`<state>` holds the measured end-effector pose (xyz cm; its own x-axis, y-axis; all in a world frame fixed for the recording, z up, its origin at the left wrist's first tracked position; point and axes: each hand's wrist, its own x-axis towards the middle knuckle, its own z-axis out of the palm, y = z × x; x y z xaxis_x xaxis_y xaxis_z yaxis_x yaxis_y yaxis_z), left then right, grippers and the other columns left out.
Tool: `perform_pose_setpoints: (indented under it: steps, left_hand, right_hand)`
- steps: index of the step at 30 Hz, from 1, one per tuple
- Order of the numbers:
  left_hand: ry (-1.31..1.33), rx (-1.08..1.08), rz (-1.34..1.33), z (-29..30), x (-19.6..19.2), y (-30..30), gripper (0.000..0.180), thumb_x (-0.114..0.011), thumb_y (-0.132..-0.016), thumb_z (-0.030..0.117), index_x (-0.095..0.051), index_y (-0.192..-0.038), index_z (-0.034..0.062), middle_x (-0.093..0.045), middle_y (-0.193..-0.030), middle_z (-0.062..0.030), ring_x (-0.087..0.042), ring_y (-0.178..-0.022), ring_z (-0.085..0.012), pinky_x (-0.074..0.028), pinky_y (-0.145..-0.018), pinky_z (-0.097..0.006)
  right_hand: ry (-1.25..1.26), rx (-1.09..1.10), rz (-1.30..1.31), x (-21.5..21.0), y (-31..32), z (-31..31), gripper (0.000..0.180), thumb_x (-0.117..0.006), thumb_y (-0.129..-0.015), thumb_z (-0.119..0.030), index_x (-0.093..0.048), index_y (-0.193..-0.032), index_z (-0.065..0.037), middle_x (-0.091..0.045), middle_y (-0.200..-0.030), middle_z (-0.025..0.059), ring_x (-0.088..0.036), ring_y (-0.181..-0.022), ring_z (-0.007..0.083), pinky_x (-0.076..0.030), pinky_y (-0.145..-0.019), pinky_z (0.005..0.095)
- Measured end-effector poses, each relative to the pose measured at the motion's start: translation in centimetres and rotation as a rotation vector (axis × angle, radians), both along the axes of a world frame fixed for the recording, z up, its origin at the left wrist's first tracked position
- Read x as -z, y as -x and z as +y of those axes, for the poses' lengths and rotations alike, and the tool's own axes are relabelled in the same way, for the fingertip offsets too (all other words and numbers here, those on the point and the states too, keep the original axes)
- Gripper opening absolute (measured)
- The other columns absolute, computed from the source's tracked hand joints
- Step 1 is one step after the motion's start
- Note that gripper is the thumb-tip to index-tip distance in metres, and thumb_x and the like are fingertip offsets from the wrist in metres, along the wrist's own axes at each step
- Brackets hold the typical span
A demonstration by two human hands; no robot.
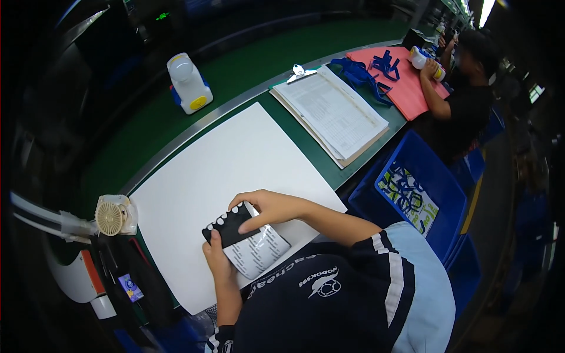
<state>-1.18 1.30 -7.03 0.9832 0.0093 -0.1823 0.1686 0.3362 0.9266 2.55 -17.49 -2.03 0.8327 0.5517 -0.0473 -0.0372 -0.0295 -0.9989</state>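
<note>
Both my hands are closed on a flat black pad (231, 226) with a row of white round spots along one edge. Attached to it or lying against it, I cannot tell which, is a glossy white printed sheet (258, 252), which curves toward my body. My left hand (219, 257) grips the pad's near left corner, thumb on top. From the right, my right hand (271, 208) holds its far side, with the thumb pressed on the black face. The pad is held over a large white sheet (235, 153) on the bench.
A clipboard with papers (335, 112) lies at the far right. Beyond it, a co-worker (471, 88) holds a white-and-yellow device by a pink mat (407, 105) with blue straps. A similar device (189, 85) stands on the green belt. Blue bin (438, 176) right; small fan (112, 217) left.
</note>
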Motion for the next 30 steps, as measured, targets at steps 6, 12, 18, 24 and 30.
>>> perform_pose_setpoints:
  steps: [6, 12, 18, 24, 30]
  left_hand:
    - [0.13, 0.034, 0.036, 1.5, -1.7, -0.7, 0.028, -0.052, -0.085, 0.017, -0.047, -0.101, -0.0045, -0.056, -0.091, -0.0127, -0.058, -0.077, -0.0176, -0.048, -0.067, -0.027]
    - [0.245, 0.143, -0.057, 4.1, 0.0, -0.9, 0.034, -0.055, -0.079, 0.011, -0.042, -0.11, 0.0023, -0.05, -0.101, -0.0115, -0.052, -0.094, -0.0204, -0.044, -0.083, -0.032]
    - [0.254, 0.162, 0.038, 3.9, 0.0, -2.0, 0.026, -0.057, -0.078, 0.007, -0.05, -0.102, 0.0007, -0.055, -0.094, -0.0077, -0.054, -0.086, -0.0148, -0.044, -0.076, -0.026]
    - [0.184, 0.28, -0.021, 4.8, -0.1, -2.3, 0.028, -0.063, -0.073, 0.011, -0.05, -0.095, 0.0019, -0.053, -0.083, -0.0032, -0.05, -0.079, -0.0097, -0.04, -0.07, -0.021]
    - [0.132, 0.273, 0.045, 4.6, -0.1, -2.2, 0.024, -0.064, -0.074, 0.012, -0.055, -0.093, 0.0021, -0.055, -0.081, -0.0036, -0.052, -0.072, -0.0094, -0.042, -0.064, -0.021]
  right_hand:
    - [-0.146, 0.018, 0.031, 1.8, -1.0, 2.1, 0.033, -0.065, -0.071, -0.008, -0.053, -0.101, -0.003, -0.058, -0.085, 0.0071, -0.053, -0.077, 0.0114, -0.043, -0.067, 0.0235]
    - [-0.152, -0.015, 0.105, 4.5, -1.4, 4.3, 0.029, -0.066, -0.072, -0.01, -0.054, -0.098, -0.005, -0.059, -0.084, 0.0053, -0.053, -0.077, 0.0095, -0.043, -0.068, 0.0226]
    - [-0.077, 0.08, 0.051, 5.1, -2.0, 3.6, 0.028, -0.068, -0.071, -0.013, -0.056, -0.095, -0.003, -0.058, -0.082, 0.0031, -0.053, -0.075, 0.0098, -0.044, -0.065, 0.0218]
    - [-0.21, 0.056, 0.271, 5.0, -1.7, 4.6, 0.015, -0.061, -0.076, -0.006, -0.053, -0.088, -0.002, -0.058, -0.076, 0.0029, -0.054, -0.066, 0.0065, -0.044, -0.059, 0.0182]
    - [-0.147, 0.033, 0.254, 4.9, -1.5, 4.6, 0.012, -0.06, -0.078, -0.01, -0.054, -0.085, -0.003, -0.057, -0.072, 0.0027, -0.054, -0.062, 0.0065, -0.043, -0.055, 0.0184]
